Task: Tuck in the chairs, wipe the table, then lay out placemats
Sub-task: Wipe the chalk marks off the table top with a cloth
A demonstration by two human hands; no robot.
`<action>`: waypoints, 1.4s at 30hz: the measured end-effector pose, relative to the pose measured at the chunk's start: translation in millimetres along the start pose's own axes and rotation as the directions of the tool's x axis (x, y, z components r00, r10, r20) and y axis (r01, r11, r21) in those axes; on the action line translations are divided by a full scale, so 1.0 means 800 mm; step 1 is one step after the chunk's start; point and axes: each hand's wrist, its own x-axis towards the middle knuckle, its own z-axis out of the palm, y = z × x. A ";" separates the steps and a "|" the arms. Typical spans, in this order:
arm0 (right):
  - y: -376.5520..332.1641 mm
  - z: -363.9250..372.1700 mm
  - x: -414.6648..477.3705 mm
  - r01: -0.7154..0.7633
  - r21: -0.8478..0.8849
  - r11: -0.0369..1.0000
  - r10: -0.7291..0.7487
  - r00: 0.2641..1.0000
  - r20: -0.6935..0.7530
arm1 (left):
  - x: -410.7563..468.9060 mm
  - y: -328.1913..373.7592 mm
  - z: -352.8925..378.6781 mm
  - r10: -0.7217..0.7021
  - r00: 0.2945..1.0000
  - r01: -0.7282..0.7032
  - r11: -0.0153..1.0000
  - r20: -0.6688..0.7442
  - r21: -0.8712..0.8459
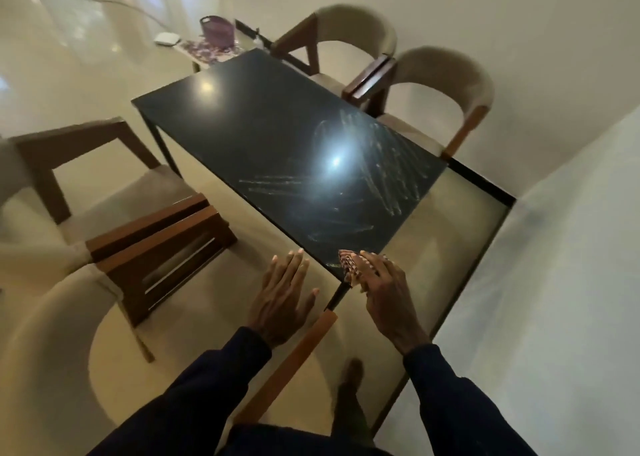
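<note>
Four cream-upholstered chairs with wooden frames stood about one black glossy table (242,116). Item: far chair (349,22) and second chair (446,74), both close against the table's right long side. Item: left chair (79,185) and near-left chair (48,334), both standing apart from the table's left side. Item: pale streaks (381,164) across the nearer half of the tabletop. Item: patterned brown-and-white cloth (348,268), lying on the table's nearest corner. We noted the right hand (384,286) laid flat on that cloth, fingers straight, pressing it down rather than clutching it. We noted the left hand (284,299) spread and relaxed, holding nothing, off the table just beside that corner. Item: purple basket (216,29) on a side surface beyond the table's far end.
</note>
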 end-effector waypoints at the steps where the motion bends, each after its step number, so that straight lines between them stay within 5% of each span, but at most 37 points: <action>1: 0.019 0.006 0.013 -0.001 0.009 1.000 0.000 0.999 0.039 | 0.009 0.005 0.010 -0.034 0.999 0.034 0.999 0.002 0.003; 11: 0.165 0.060 0.107 0.075 0.051 0.996 -0.089 0.925 0.370 | 0.073 0.072 0.085 -0.336 0.941 0.334 0.941 -0.040 -0.057; 15: 0.197 0.085 0.146 0.147 0.036 0.988 -0.148 0.877 0.458 | 0.096 0.082 0.108 -0.351 0.936 0.351 0.936 -0.022 -0.032; 26: 0.269 0.175 0.241 0.088 -0.047 0.995 -0.064 0.926 0.373 | 0.144 0.017 0.209 -0.385 0.902 0.375 0.923 0.195 0.084; 33: 0.231 0.236 0.216 0.189 -0.015 0.982 -0.173 0.928 0.331 | 0.130 -0.009 0.224 -0.433 0.880 0.407 0.900 0.197 0.158; 37: 0.250 0.210 0.162 0.559 0.159 0.814 -0.556 0.672 0.489 | 0.120 -0.004 0.229 -0.453 0.861 0.429 0.891 0.231 0.150; 39: 0.290 0.194 0.171 0.655 0.145 0.742 -0.627 0.601 0.495 | 0.122 -0.002 0.231 -0.452 0.862 0.430 0.892 0.229 0.141; 42: 0.327 0.196 0.219 0.546 0.038 0.837 -0.502 0.739 0.450 | 0.128 0.009 0.231 -0.484 0.852 0.465 0.875 0.199 0.134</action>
